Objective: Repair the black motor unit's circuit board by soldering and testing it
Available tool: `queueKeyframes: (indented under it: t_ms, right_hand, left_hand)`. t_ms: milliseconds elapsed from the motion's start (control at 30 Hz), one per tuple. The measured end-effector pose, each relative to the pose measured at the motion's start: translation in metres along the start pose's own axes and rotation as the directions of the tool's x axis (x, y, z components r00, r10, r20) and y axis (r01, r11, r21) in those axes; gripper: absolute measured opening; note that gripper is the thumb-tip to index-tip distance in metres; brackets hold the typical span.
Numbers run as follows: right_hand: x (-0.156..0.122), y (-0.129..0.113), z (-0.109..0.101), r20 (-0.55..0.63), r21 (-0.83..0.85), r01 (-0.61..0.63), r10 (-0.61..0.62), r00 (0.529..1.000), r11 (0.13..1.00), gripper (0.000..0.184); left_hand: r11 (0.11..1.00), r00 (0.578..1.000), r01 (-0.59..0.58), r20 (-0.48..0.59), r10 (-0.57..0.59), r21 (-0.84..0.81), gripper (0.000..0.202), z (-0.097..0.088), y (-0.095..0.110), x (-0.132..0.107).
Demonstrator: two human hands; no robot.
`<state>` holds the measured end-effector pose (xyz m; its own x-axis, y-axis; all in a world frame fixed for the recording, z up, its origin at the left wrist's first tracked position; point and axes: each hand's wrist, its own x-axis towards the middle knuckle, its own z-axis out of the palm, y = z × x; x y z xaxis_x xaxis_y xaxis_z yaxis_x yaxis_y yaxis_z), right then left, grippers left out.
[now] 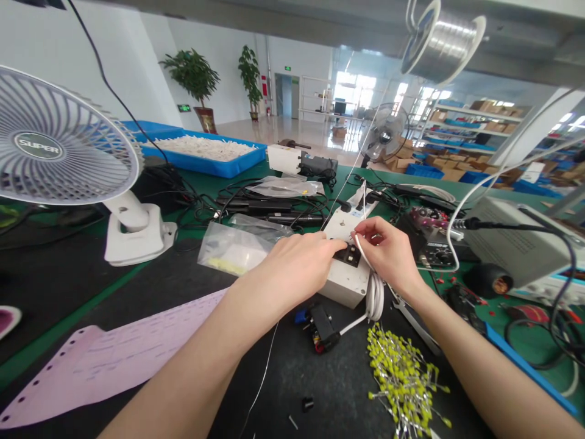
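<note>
A white box (pixel 345 285) with a black terminal panel (pixel 351 256) on top stands at the middle of the bench. My left hand (pixel 306 259) rests over its left side, fingers bent and thumb side against the panel; some of its fingertips are hidden. My right hand (pixel 386 247) is closed in a pinch on a white cable (pixel 363 250) just above the panel. The cable runs down to a bundled coil (pixel 375 297) beside the box. From the coil it reaches a black device (pixel 323 329) with blue and red parts, lying in front of the box.
Yellow-headed leaded parts (pixel 402 378) lie piled at front right. A pink sheet (pixel 137 347) and a white fan (pixel 55 140) are at left. Plastic bags (pixel 233 250) and black adapters (pixel 256 210) lie behind. A solder spool (pixel 443 42) hangs overhead; a grey instrument (pixel 516 244) stands right.
</note>
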<state>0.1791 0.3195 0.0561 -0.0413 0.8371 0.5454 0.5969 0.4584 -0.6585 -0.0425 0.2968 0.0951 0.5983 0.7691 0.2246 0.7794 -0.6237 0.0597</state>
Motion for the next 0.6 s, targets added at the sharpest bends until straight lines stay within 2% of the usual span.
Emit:
queueKeyframes:
  t_ms: [433, 600]
  right_hand:
    - [-0.003, -0.003, -0.001, 0.023, -0.033, 0.133, -0.132, 0.991, 0.991, 0.011]
    - [-0.004, -0.002, -0.003, 0.030, -0.064, 0.167, -0.165, 0.986, 0.984, 0.012]
  left_hand:
    - [0.998, 0.995, 0.045, 0.095, -0.041, -0.040, 0.050, -0.013, 0.007, 0.000]
    - [0.998, 0.995, 0.048, 0.091, -0.043, -0.051, 0.050, -0.010, 0.005, 0.001]
